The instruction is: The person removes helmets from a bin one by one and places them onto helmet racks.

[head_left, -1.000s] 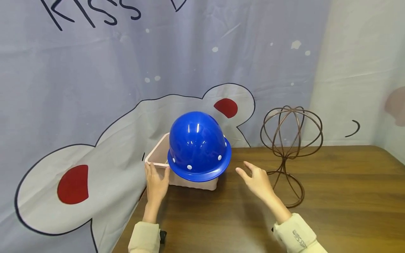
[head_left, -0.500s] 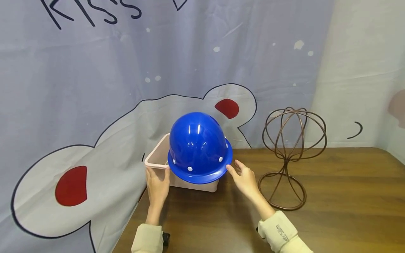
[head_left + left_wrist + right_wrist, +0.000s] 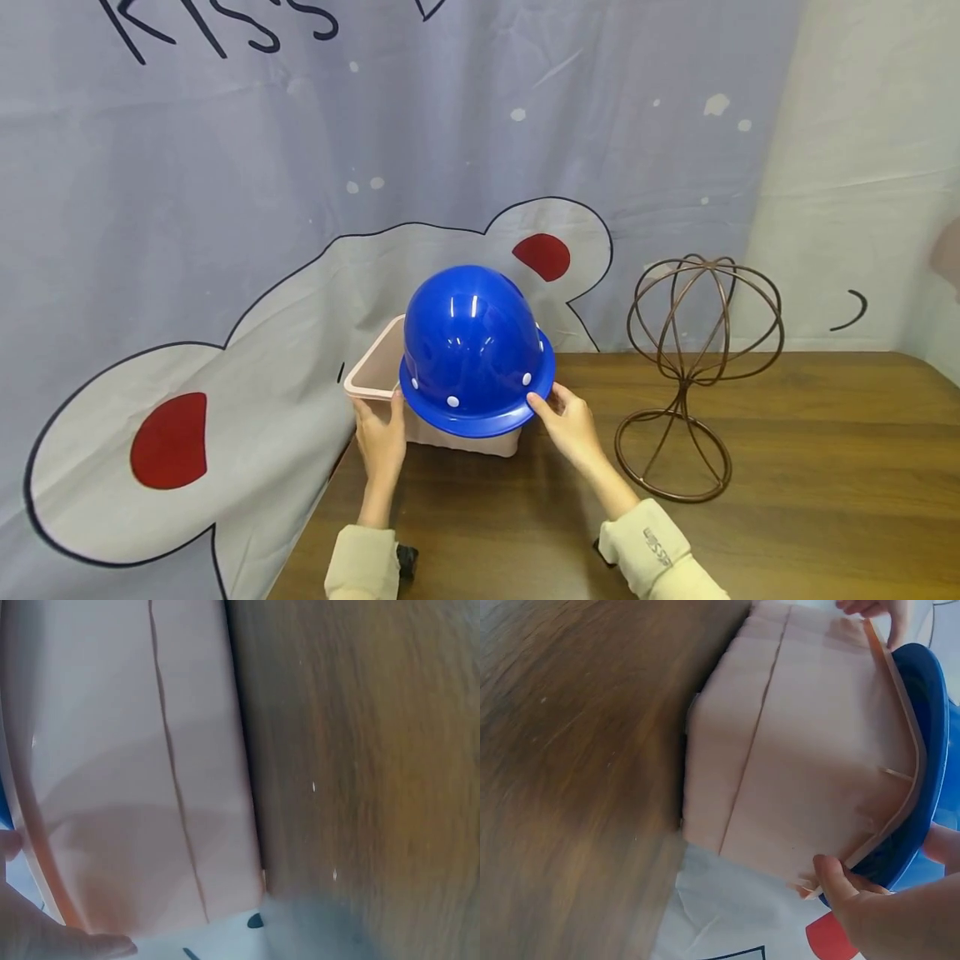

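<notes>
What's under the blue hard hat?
A pale pink bin, standing on the wooden table. Some of its inside shows at the left in the head view; the blue hard hat covers the rest, so anything lying there can't be seen.

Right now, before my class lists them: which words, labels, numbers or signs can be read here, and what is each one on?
"KISS", tops cut off by the frame: on the backdrop cloth.
Cut-off black mark, also on the cloth: letter or drawing, cannot tell.
Print on the right sleeve: too small and blurred to read.
Blue helmet and pink bin: no lettering visible.
</notes>
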`<action>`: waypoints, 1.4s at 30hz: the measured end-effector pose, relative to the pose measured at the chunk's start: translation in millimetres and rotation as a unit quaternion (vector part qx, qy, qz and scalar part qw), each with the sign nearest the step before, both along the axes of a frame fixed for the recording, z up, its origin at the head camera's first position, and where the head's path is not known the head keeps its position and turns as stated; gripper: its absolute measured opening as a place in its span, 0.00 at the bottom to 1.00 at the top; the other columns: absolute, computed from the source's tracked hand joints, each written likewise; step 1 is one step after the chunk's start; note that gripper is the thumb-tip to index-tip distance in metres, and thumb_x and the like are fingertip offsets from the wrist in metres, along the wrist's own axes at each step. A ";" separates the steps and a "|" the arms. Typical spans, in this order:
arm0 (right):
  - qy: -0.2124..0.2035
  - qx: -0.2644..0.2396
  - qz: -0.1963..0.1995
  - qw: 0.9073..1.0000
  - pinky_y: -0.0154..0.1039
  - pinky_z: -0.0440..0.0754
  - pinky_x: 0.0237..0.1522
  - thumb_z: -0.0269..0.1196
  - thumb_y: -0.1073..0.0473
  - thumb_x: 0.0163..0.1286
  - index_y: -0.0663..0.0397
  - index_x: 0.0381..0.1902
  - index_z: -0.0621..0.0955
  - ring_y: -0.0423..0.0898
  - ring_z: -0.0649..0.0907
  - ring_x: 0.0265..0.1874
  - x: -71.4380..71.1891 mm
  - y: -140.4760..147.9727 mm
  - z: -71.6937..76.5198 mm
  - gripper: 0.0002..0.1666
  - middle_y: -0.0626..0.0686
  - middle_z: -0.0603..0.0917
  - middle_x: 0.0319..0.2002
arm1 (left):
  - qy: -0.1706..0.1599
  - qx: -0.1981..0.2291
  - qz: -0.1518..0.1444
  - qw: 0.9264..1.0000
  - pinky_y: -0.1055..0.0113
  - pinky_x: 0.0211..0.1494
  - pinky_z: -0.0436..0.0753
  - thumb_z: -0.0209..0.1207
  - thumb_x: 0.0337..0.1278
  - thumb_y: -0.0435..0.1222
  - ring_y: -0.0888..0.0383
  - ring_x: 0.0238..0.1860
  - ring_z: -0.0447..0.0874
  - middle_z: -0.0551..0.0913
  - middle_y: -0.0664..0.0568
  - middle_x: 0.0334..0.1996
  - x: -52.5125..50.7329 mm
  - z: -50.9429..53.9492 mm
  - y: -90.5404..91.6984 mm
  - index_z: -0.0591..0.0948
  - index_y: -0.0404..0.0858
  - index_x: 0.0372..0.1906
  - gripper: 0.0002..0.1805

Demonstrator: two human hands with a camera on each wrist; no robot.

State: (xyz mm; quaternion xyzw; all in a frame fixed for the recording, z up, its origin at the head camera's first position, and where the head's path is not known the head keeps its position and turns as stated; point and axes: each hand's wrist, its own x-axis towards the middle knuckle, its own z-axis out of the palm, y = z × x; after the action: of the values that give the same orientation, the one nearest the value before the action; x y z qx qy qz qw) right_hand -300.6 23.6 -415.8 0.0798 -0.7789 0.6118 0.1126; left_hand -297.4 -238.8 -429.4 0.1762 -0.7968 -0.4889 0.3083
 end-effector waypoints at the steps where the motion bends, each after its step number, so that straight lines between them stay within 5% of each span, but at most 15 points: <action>1: -0.008 -0.013 0.000 1.000 0.52 0.82 0.56 0.63 0.57 0.69 0.73 0.59 0.76 0.61 0.84 0.53 -0.1 -0.7 0.1 0.28 0.69 0.84 0.51 | 0.004 0.001 -0.002 1.000 0.46 0.79 0.52 0.56 0.65 0.47 0.35 0.76 0.50 0.49 0.28 0.75 -0.3 -0.3 0.5 0.44 0.23 0.75 0.48; 11: -0.079 -0.121 -0.007 0.989 0.48 0.79 0.61 0.63 0.63 0.67 0.75 0.58 0.75 0.54 0.84 0.53 -1.8 -7.2 4.8 0.26 0.71 0.82 0.53 | 0.027 0.039 -0.024 0.999 0.47 0.81 0.46 0.55 0.67 0.44 0.37 0.78 0.43 0.46 0.29 0.76 -2.1 -1.2 2.1 0.46 0.25 0.75 0.45; 20: -0.114 -0.231 0.002 0.966 0.28 0.86 0.38 0.62 0.71 0.64 0.81 0.55 0.74 0.34 0.85 0.29 -4.3 -9.0 4.6 0.23 0.64 0.88 0.40 | 0.037 0.054 -0.026 0.998 0.50 0.81 0.45 0.55 0.67 0.45 0.41 0.79 0.42 0.44 0.33 0.77 -3.5 -2.0 4.5 0.43 0.29 0.77 0.46; 25: -0.128 -0.250 0.013 0.960 0.27 0.86 0.35 0.62 0.72 0.63 0.82 0.54 0.74 0.32 0.85 0.26 -1.9 -7.4 2.9 0.23 0.50 0.88 0.30 | 0.025 0.056 -0.022 0.998 0.50 0.81 0.44 0.55 0.67 0.47 0.40 0.79 0.41 0.43 0.31 0.77 -4.1 -2.3 4.6 0.43 0.26 0.76 0.47; 36: -0.134 -0.273 0.013 0.953 0.26 0.85 0.33 0.61 0.73 0.63 0.84 0.52 0.74 0.32 0.85 0.23 -0.2 -7.2 7.3 0.21 0.46 0.86 0.23 | 0.032 0.058 -0.025 0.997 0.48 0.81 0.45 0.55 0.67 0.44 0.39 0.79 0.41 0.43 0.31 0.77 -4.4 -2.4 4.3 0.42 0.26 0.76 0.47; 42: -0.143 -0.310 0.013 0.940 0.26 0.85 0.32 0.59 0.75 0.62 0.86 0.54 0.73 0.33 0.85 0.22 0.9 -8.6 10.3 0.22 0.45 0.84 0.21 | 0.027 0.059 -0.027 0.997 0.50 0.82 0.44 0.55 0.67 0.46 0.40 0.79 0.40 0.42 0.31 0.77 -4.2 -1.4 4.4 0.42 0.26 0.76 0.48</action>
State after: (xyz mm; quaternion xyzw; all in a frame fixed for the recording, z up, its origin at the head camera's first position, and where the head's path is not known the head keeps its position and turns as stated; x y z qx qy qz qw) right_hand -299.7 15.0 -405.5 -0.0369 -0.5576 0.8292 0.0113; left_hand -301.6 -234.3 -430.8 0.1589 -0.7622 -0.5482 0.3053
